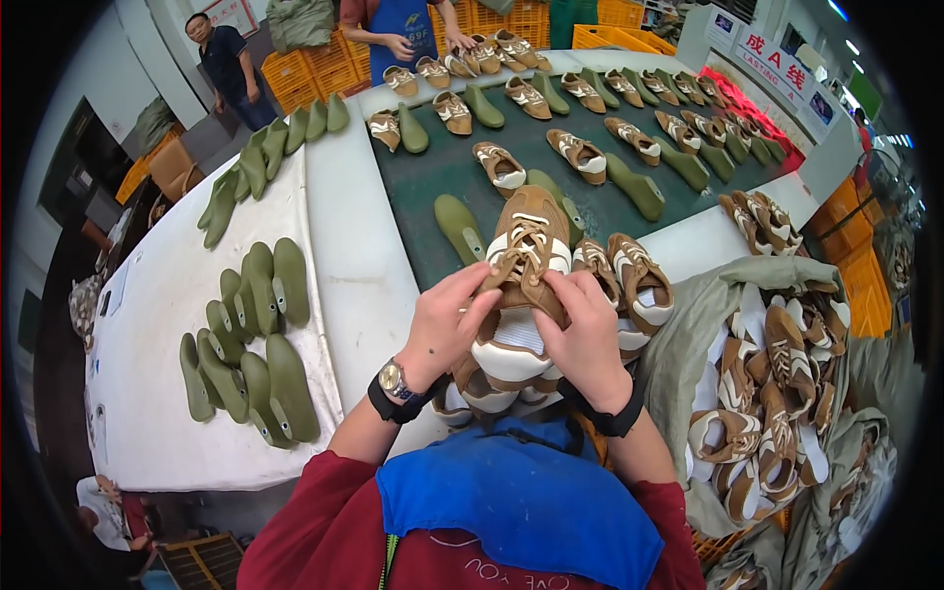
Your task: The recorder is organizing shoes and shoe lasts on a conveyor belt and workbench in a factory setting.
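A brown suede sneaker (531,211) with white side stripes and laces is in front of me, its toe pointing away. My left hand (441,320) pinches the left side of its opening near the top of the laces. On the other side my right hand (592,339) grips the collar, thumb and fingers closed on it. White lining shows inside the opening. More brown sneakers (641,275) stand just right of the held one, and others lie below it, partly hidden by my hands. Left of its toe, a green shoe last (458,226) rests on the dark green belt (408,182).
Rows of green lasts (290,388) lie on the white-covered table (147,393) at left. Sneakers and lasts line the belt. A cloth-lined crate (688,462) at right holds loose sneakers. Across the belt, a person in a blue apron (401,49) handles sneakers; another person (234,69) stands far left.
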Available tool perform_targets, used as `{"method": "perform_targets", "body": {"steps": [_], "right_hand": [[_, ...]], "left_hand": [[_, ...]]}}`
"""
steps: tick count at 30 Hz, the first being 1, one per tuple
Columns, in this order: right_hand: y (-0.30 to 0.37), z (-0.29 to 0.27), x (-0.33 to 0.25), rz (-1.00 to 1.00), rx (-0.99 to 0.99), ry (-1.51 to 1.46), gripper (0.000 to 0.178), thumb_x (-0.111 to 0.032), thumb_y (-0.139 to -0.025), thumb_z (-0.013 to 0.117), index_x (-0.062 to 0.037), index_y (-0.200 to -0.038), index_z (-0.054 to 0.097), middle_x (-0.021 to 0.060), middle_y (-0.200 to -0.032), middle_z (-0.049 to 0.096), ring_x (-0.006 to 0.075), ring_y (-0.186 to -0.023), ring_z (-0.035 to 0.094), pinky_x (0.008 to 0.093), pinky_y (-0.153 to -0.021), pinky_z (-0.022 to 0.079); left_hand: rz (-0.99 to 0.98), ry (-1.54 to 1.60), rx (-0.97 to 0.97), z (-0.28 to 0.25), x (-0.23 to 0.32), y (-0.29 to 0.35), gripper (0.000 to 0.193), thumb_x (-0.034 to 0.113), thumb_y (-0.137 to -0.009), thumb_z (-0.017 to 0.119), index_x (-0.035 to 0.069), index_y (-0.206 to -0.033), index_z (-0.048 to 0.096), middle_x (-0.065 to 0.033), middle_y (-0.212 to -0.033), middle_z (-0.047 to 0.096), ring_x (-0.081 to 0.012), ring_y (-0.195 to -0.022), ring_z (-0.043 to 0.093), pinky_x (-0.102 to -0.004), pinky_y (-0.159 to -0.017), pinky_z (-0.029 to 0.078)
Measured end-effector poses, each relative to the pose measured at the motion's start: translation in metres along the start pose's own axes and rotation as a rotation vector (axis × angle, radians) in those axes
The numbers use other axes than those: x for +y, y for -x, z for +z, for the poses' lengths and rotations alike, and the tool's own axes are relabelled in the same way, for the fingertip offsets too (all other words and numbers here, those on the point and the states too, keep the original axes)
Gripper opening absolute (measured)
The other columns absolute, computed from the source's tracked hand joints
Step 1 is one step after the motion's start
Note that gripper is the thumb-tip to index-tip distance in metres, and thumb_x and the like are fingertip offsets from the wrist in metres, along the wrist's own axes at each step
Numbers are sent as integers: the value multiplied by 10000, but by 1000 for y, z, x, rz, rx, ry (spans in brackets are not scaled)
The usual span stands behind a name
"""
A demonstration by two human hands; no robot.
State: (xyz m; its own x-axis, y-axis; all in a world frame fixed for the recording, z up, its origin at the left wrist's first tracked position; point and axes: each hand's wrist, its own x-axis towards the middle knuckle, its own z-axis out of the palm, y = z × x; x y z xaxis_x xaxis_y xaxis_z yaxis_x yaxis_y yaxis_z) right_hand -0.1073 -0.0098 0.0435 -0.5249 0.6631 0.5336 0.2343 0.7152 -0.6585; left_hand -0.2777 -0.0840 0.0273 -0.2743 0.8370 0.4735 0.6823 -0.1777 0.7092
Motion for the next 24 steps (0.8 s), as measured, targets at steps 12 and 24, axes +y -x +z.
{"method": "perform_targets", "body": {"steps": [12, 24], "right_hand": [[5, -11, 12, 134, -134, -294, 360, 20, -715, 642, 5, -1071, 594, 74, -781, 460, 138, -614, 467, 254, -537, 393], [-3, 14, 23, 226, -29, -140, 361, 13, -740, 663, 6, -1092, 580, 71, -876, 522, 157, -706, 533, 262, -607, 463]], "left_hand": [[-139, 53, 125, -9, -5, 10, 163, 95, -870, 578, -9, -977, 645, -156, -847, 666, -262, -735, 658, -301, -653, 513], [32, -44, -179, -11, 3, 23, 613, 245, -673, 799, 13, -1147, 486, -238, -1369, 370, -385, -1216, 444, -392, -989, 403]]}}
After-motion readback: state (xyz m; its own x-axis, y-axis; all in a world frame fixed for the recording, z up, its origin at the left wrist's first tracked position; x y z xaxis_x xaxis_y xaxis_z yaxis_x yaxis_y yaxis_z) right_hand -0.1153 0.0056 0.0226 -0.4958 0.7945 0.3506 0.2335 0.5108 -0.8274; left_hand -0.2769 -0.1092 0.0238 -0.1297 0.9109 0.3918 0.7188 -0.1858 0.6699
